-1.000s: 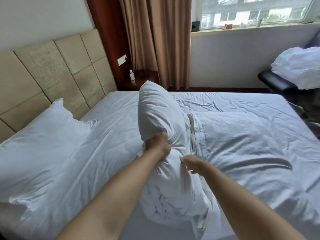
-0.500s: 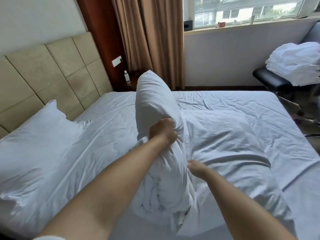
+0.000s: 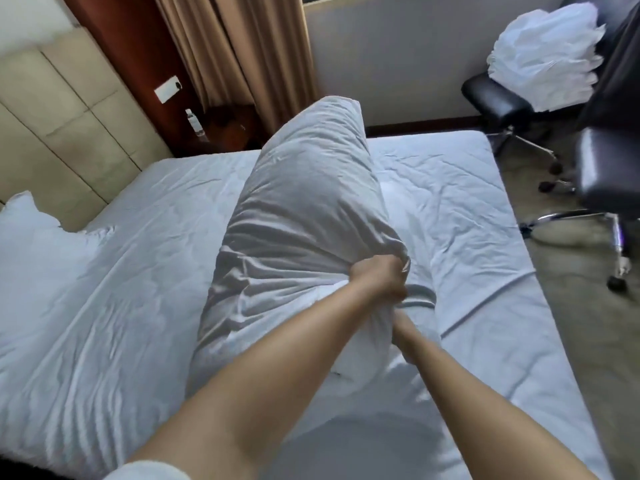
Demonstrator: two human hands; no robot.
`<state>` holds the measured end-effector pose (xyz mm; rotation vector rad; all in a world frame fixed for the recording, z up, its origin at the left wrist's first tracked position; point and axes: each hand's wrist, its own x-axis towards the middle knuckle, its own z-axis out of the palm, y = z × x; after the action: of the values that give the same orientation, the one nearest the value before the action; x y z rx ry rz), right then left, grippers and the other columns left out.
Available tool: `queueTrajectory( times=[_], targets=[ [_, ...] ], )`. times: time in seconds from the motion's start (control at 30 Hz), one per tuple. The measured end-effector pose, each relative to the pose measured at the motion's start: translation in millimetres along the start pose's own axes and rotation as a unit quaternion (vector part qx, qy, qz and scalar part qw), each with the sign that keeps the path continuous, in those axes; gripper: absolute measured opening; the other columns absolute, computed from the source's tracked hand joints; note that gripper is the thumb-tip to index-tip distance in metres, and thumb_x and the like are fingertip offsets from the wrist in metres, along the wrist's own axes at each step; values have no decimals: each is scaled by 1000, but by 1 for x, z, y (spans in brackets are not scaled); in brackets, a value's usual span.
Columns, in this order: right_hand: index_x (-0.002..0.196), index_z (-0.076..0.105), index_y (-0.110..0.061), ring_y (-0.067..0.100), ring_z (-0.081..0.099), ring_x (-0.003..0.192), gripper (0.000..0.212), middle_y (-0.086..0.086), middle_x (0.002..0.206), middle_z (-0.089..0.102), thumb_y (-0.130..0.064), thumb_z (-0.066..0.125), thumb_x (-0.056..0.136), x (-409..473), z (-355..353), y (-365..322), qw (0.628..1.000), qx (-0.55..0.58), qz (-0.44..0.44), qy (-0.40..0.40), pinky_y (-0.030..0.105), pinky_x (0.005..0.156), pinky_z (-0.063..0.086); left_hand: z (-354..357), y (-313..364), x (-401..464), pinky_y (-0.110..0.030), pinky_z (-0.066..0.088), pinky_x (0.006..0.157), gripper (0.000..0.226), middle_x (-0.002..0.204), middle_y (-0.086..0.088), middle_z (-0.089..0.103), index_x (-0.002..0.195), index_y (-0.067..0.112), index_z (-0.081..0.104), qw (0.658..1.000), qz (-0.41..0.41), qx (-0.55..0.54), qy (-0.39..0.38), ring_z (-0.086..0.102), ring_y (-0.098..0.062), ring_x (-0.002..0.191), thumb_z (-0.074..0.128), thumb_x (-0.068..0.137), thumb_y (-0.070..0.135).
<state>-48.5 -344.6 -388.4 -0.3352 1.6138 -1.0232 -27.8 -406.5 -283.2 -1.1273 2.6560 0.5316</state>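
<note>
Pillow (image 3: 304, 209), plump, creased white cloth, left hand (image 3: 377, 278) gripping bunched edge.

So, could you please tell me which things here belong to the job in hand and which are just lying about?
In hand: pillow, gripped by the left hand; right hand at its lower end, fingers hidden.
Lying about: second pillow by the headboard; white linen pile on the black chair; water bottle; curtain.

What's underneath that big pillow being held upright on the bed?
Wrinkled white bedsheet spreads around the pillow; the patch directly beneath it is covered.
</note>
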Motion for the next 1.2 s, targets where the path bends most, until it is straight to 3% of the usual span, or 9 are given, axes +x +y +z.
queueTrajectory(
  times=[0.13, 0.23, 0.37, 0.53, 0.67, 0.77, 0.87, 1.0, 1.2],
  targets=[
    [121, 57, -23, 14, 57, 76, 32, -1, 88, 61, -39, 39, 100, 22, -44, -10, 984, 175, -8, 12, 29, 72, 46, 25, -6, 8, -25, 44, 70, 17, 88, -4, 65, 90, 17, 64, 995, -19, -21, -93, 62, -21, 87, 64, 81, 31],
    [120, 53, -26, 19, 62, 83, 48, 3, 95, 65, -62, 34, 94, 26, -52, -41, 990, 116, 9, -84, 33, 79, 48, 21, -41, 10, -22, 36, 47, 19, 57, 3, 45, 69, 12, 57, 981, -23, -138, -133, 46, -12, 52, 72, 77, 21],
    [126, 51, -25, 21, 63, 103, 81, 4, 122, 62, -81, 54, 67, 29, -31, -71, 992, -53, 15, -115, 38, 100, 43, 26, -74, -4, -27, 35, 48, 33, 56, 0, 41, 55, 16, 48, 971, -31, -202, -120, 41, -15, 50, 73, 77, 21],
    [100, 57, -11, 28, 55, 92, 30, 14, 103, 56, -39, 48, 93, 33, 18, -97, 949, -311, -60, 13, 29, 75, 40, 20, -103, -9, -25, 39, 68, 17, 68, 5, 51, 66, 19, 63, 958, 6, -239, -158, 46, -8, 69, 71, 82, 17],
    [114, 60, -8, 33, 59, 107, 37, 16, 120, 61, -32, 35, 99, 34, 30, -94, 917, -378, -72, 105, 33, 82, 44, 13, -122, -14, -31, 33, 61, 35, 64, 0, 45, 57, 20, 51, 956, -1, -266, -125, 40, -14, 65, 79, 75, 29],
    [122, 59, -11, 32, 55, 117, 42, 13, 126, 58, -33, 30, 101, 25, 33, -86, 900, -406, -69, 146, 36, 91, 41, 8, -118, -29, -37, 43, 82, 46, 96, 0, 55, 86, 25, 56, 996, -21, 17, -88, 51, -21, 95, 74, 62, 60],
    [120, 60, -10, 31, 55, 117, 40, 12, 126, 60, -28, 31, 100, 18, 33, -83, 888, -419, -84, 171, 35, 94, 40, 8, -102, -49, -46, 41, 99, 76, 132, -6, 36, 127, 19, 41, 984, -108, 122, -72, 33, -30, 127, 72, 65, 50],
    [112, 64, -10, 28, 56, 116, 34, 12, 119, 64, -21, 35, 97, -11, 41, -122, 854, -445, -199, 182, 34, 103, 31, -27, -88, -65, -36, 50, 84, 30, 117, -15, 61, 108, 9, 61, 972, -201, 99, 70, 58, -34, 111, 59, 79, 16],
    [105, 65, -7, 30, 60, 108, 32, 14, 110, 68, -18, 37, 95, -71, -9, -148, 811, -414, -350, 221, 34, 102, 30, -73, -17, -104, -33, 49, 76, 12, 103, -17, 65, 86, 4, 63, 955, -227, 80, 175, 61, -35, 98, 56, 79, 11]
  ],
)
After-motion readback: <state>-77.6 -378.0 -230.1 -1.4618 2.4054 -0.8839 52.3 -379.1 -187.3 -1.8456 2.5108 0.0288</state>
